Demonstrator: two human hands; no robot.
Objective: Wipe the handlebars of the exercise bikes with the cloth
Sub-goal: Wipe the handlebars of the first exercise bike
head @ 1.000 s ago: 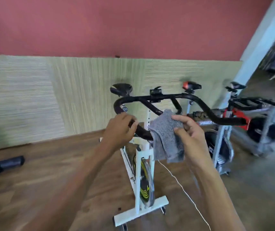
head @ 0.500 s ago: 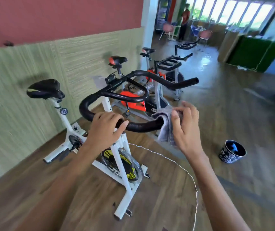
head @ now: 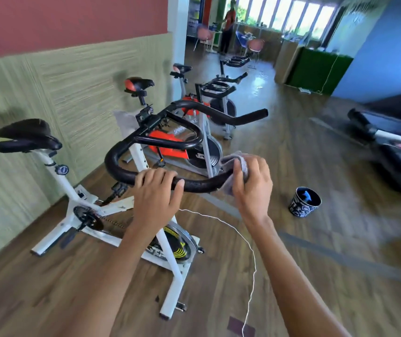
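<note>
The right hand (head: 253,186) is gripping the grey cloth (head: 230,160) around the tip of the handlebar (head: 199,186). The bar is running leftward to the left hand (head: 157,193) (fingers curling over it, steadying).

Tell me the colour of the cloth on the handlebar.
Grey; the cloth on the handlebar shows best in the head view.

We see a matt black handlebar (head: 199,187) with a rough, foam-like skin, a soft grey knitted cloth (head: 228,159), a smooth white painted metal frame (head: 60,182), a glossy black saddle (head: 24,137), and a wood-plank floor (head: 316,263) with a dull sheen.
</note>
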